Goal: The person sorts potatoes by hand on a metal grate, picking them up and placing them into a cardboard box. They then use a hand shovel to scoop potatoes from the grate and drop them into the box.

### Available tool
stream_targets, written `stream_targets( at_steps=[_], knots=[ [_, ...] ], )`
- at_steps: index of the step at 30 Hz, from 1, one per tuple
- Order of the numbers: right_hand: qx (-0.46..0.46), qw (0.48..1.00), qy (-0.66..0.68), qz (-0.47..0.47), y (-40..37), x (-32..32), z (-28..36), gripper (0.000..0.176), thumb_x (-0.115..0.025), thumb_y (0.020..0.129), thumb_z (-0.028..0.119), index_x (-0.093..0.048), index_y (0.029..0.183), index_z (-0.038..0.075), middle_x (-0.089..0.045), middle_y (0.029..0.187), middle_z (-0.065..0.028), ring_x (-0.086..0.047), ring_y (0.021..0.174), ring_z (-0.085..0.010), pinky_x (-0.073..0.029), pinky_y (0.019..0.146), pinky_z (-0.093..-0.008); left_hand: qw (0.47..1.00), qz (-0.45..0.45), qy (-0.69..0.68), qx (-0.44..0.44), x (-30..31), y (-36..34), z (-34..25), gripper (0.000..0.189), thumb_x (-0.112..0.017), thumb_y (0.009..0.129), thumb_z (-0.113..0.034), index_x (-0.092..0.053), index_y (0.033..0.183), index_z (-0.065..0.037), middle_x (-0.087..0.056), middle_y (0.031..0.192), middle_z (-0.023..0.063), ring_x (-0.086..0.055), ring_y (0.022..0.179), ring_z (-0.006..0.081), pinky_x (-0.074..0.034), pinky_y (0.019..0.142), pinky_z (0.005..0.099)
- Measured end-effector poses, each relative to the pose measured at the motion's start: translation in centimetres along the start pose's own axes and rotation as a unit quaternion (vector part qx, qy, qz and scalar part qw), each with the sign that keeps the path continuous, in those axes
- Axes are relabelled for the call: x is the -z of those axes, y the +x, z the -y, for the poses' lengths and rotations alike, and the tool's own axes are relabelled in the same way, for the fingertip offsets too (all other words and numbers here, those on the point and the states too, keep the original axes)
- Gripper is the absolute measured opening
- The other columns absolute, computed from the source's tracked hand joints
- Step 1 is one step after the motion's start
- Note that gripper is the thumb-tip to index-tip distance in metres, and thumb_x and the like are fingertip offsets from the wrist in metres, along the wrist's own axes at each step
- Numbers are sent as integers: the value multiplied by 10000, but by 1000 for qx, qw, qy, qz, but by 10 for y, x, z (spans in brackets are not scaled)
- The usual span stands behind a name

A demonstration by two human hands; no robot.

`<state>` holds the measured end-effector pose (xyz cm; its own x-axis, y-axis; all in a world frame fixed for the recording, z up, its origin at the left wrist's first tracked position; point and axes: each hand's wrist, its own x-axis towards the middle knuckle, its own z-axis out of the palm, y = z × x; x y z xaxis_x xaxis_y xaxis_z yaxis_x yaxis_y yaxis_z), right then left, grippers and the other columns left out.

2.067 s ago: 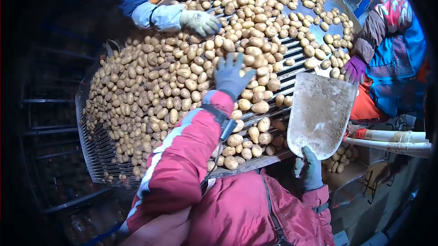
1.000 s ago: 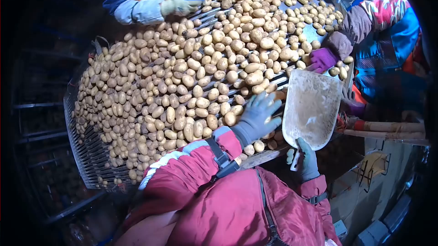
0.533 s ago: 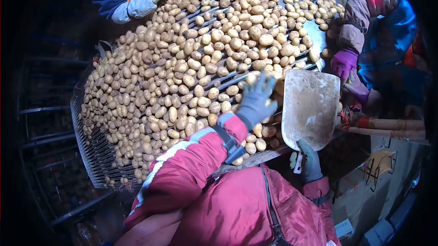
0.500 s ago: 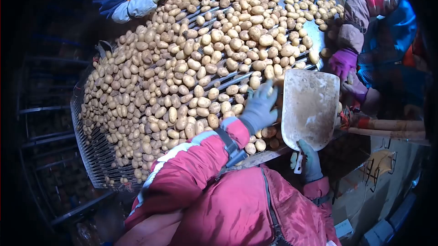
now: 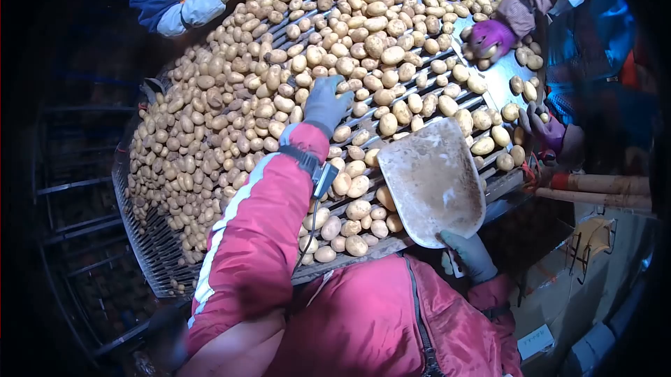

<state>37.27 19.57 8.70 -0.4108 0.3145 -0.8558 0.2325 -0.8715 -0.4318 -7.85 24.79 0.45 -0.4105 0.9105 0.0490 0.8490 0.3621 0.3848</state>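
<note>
The left hand [image 5: 326, 103] has left the mouth of the scoop [image 5: 432, 181] and lies farther out on the potatoes [image 5: 231, 118]. Its grip faces down, so I cannot tell whether it holds one. The right hand [image 5: 470, 254], grip closed on the handle, has swung the empty scoop over the roller bench [image 5: 150, 251]. There is one scoop, potatoes beyond counting, and three co-workers' gloves [image 5: 489, 34].

No text is legible; the white label [image 5: 537, 340] seems too blurred to read.
</note>
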Motion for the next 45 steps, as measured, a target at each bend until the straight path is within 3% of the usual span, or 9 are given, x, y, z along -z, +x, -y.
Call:
stream_targets(
  at_steps=[5, 7, 10, 20, 35, 41, 43, 44, 45],
  knots=[
    [18, 1000, 2, -11, -1, -3, 8, 269, -755, 916, 243, -678, 1096, 58, -644, 692, -10, -578, 475, -111, -446, 407, -252, 998, 51, 41, 9, 7, 21, -7, 462, -778, 862, -330, -699, 1225, -55, -705, 1161, 185, -674, 1077, 303, -526, 960, 382],
    [0, 1000, 2, -9, 2, -4, 14, 262, -744, 922, 226, -671, 1104, 53, -651, 705, -18, -586, 483, -114, -456, 412, -251, 916, 174, -320, 166, 64, 3, -69, 433, -771, 896, -328, -710, 1192, -17, -727, 1118, 130, -680, 1036, 221, -523, 949, 339],
    [12, 1000, 26, 3, 7, -8, 14, 250, -719, 936, 188, -658, 1133, 47, -665, 739, -34, -599, 495, -115, -468, 413, -254, 947, 122, -261, -144, 64, -26, -93, 345, -729, 945, -305, -729, 1169, -42, -726, 1099, 104, -683, 1016, 227, -530, 921, 357],
    [88, 990, 109, 26, 21, 4, -11, 394, -725, 921, 107, -626, 1293, 24, -693, 1118, -57, -659, 1035, -151, -530, 905, -287, 985, 16, 51, -165, -13, -54, -36, 214, -697, 860, -250, -670, 1028, -121, -603, 1077, 134, -600, 1018, 342, -513, 869, 486],
    [-26, 997, 75, 1, -4, 14, -2, 305, -716, 933, 132, -654, 1221, 54, -679, 814, 28, -597, 590, -63, -473, 512, -213, 947, 8, 244, -208, -53, 9, 0, 306, -660, 864, -123, -616, 1166, -133, -627, 1062, 134, -667, 1019, 347, -549, 824, 472],
    [18, 1000, 24, 3, -4, 16, -3, 301, -738, 922, 186, -661, 1173, 39, -677, 781, 1, -594, 538, -76, -476, 477, -224, 982, -5, 75, -172, -25, 14, -13, 222, -729, 835, -174, -665, 1032, -96, -674, 972, 126, -700, 916, 294, -566, 783, 422],
    [-9, 1000, 2, -8, -9, 18, 3, 320, -745, 916, 197, -658, 1176, 31, -682, 780, -11, -600, 530, -82, -473, 463, -226, 935, 196, -265, 133, 1, 19, -25, 230, -780, 845, -209, -693, 1012, -77, -708, 874, 81, -696, 774, 201, -569, 709, 344],
    [-36, 999, -22, -16, -11, 18, 5, 340, -752, 910, 207, -654, 1178, 23, -686, 780, -24, -606, 523, -87, -470, 449, -229, 848, 261, -428, 172, 12, 15, -28, 266, -815, 844, -206, -712, 1035, -52, -711, 809, 47, -657, 688, 136, -554, 658, 291],
    [-38, 999, -21, -16, -11, 19, 5, 340, -752, 910, 207, -654, 1178, 23, -686, 780, -24, -606, 523, -87, -470, 449, -229, 910, 331, -237, 73, 39, 12, -56, 303, -808, 839, -180, -719, 1092, -38, -719, 909, 51, -677, 795, 131, -556, 719, 285]
  ],
)
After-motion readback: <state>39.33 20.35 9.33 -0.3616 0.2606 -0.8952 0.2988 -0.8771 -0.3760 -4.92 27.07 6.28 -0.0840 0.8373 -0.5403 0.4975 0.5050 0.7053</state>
